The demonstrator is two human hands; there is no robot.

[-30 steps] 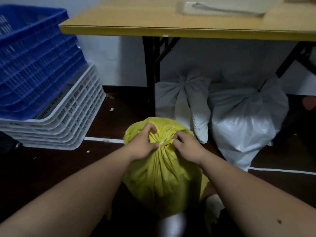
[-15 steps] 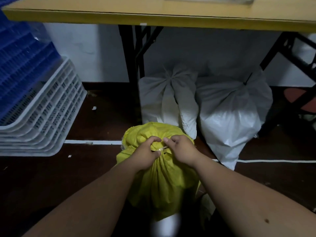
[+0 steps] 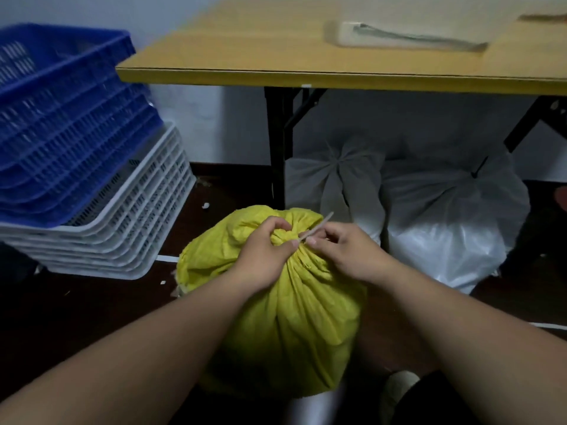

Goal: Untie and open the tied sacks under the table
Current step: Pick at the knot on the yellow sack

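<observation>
Since a second ago a pale tie end (image 3: pixel 316 227) has been pulled free; right hand (image 3: pixel 346 251) fingers pinch it, left hand (image 3: pixel 264 251) grips the yellow sack (image 3: pixel 294 317) neck on the floor before the bench (image 3: pixel 306 78); a slipped pinch or wrong-way tug could retighten the knot.

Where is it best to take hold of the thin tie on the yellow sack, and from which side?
Probably the free end of the thin tie, from the right. It sticks up and away from the gathered neck of the yellow sack, where the right hand already pinches it while the left hand grips the neck.
</observation>
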